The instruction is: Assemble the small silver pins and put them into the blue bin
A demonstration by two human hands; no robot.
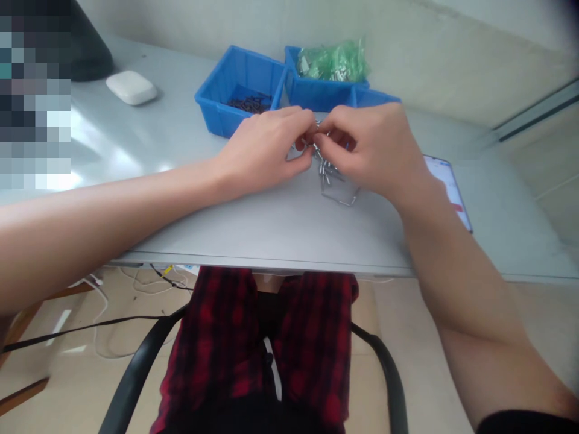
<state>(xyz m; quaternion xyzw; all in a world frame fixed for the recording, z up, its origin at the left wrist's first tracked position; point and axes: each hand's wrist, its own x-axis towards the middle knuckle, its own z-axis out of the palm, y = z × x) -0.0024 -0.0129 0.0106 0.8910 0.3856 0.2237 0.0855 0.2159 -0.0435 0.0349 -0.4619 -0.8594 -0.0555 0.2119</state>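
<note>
My left hand [266, 147] and my right hand [373, 147] meet fingertip to fingertip just above the table [253, 223]. Both are closed in a pinch. Something small and silvery shows between the fingertips, but its shape is mostly hidden by the fingers. Right under my right hand lies a loose pile of small silver metal pins [329, 172], partly covered by the fingers. A thin angular outline [346, 202] on the tabletop is just in front of the pile; whether it is a bent rod or a clear tray's edge is unclear.
Behind my hands stand a blue bin [212, 108] with dark screws [251, 102] and another blue bin [316, 90] with green plastic bags [337, 63]. A phone [452, 193] lies beside my right wrist. At the left are a white rounded object [131, 87] and a dark object [88, 48].
</note>
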